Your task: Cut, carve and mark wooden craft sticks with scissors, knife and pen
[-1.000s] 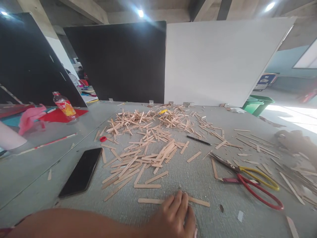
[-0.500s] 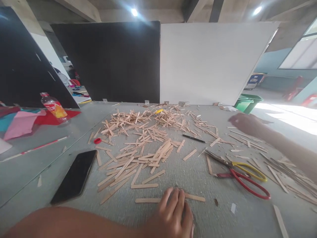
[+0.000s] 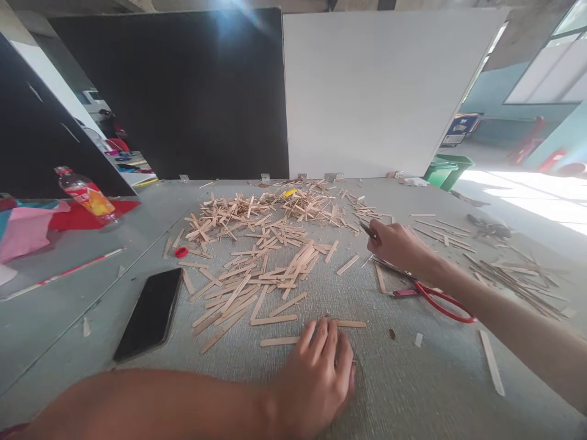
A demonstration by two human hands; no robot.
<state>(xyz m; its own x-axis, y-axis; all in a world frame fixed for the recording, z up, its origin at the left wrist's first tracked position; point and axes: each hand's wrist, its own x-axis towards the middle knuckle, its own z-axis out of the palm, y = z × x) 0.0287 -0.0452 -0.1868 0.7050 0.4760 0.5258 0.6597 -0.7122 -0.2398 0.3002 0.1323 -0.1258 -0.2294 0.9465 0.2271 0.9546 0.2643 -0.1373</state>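
My left hand (image 3: 321, 366) rests on the table with its fingers bent over two craft sticks. One craft stick (image 3: 279, 341) shows to the left of the fingers and another (image 3: 351, 324) to the right; their inner ends are hidden. Farther right, my right hand (image 3: 393, 241) is closed around a black pen (image 3: 367, 230), whose end sticks out toward the upper left. Beneath the right wrist lie scissors (image 3: 447, 305); their red handle shows, while the other handle is covered by the arm. A loose pile of craft sticks (image 3: 250, 290) spreads in front of both hands.
A black phone (image 3: 149, 315) lies at left, near a red ring-shaped cap (image 3: 181, 252). Behind it stand a drink bottle (image 3: 87, 195) and coloured cloth or paper (image 3: 32, 229). Thin wooden strips (image 3: 509, 278) lie far right. Black and white panels (image 3: 367, 91) border the back.
My right hand has come leftward and toward me from the far right and taken hold of the black pen, which lay on the table. My left hand stays on the sticks. The view tilted down.
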